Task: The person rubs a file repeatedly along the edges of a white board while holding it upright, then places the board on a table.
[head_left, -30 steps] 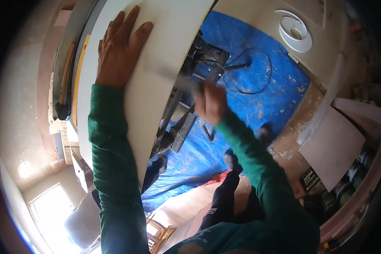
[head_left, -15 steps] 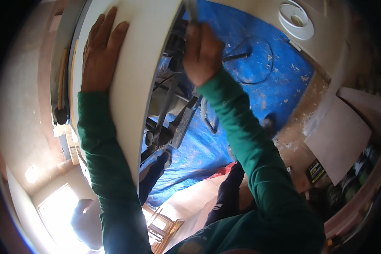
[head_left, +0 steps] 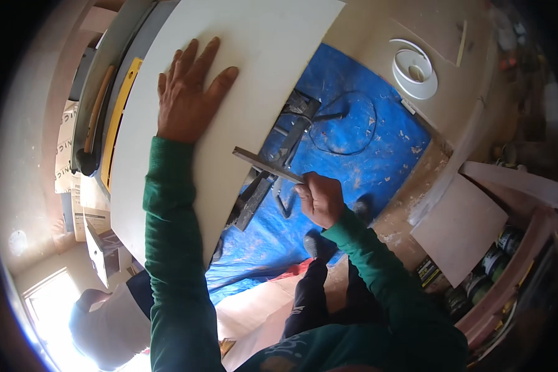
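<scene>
A large white board (head_left: 271, 56) slants across the view, from the top down to the lower left. My left hand (head_left: 189, 96) lies flat on it, fingers spread. In my right hand (head_left: 322, 198) is a flat grey file (head_left: 268, 165), gripped by its near end. The file's far end reaches over the board's right edge; whether it touches the edge I cannot tell. Beneath that edge shows a dark metal stand (head_left: 253, 201), partly hidden by the board.
Blue sheeting (head_left: 353, 146) with scraps and a dark cable covers the floor. A white ring-shaped part (head_left: 415, 73) lies at the far right. Cut panels (head_left: 459, 229) lean near cans on the right. A yellow level (head_left: 123, 115) lies left of the board. Another person (head_left: 115, 322) is at lower left.
My right hand has come back toward me along the board's edge with the file, now turned crosswise. My left hand stays flat on the board. The whole view has shifted.
</scene>
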The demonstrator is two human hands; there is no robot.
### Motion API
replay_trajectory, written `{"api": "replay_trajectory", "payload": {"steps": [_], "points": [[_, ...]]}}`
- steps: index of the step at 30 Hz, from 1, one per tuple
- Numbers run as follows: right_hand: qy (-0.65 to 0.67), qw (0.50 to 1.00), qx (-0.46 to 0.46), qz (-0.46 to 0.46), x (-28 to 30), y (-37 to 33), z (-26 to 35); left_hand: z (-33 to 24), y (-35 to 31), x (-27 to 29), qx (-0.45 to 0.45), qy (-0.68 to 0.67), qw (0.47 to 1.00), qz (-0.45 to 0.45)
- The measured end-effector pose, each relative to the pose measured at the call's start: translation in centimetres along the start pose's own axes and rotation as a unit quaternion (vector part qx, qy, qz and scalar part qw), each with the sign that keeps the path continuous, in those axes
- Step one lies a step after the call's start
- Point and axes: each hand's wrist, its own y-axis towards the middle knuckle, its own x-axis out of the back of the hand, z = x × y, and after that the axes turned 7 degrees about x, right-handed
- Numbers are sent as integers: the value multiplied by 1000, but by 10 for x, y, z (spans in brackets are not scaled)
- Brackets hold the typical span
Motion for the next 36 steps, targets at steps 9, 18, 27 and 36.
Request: {"api": "replay_trajectory", "payload": {"steps": [9,18,27,36], "points": [[-107,994,-31,10,31,16,5,9,-6,-5,5,-28,1000,10],[-166,980,-107,-23,65,69,-9,8,15,-9,-2,-75,997,-10],[-64,993,-42,-88,56,109,-26,150,147,-66,176,-56,980,68],[123,982,-9,-142,12,25,-40,74,127,-43,40,14,999,27]]}}
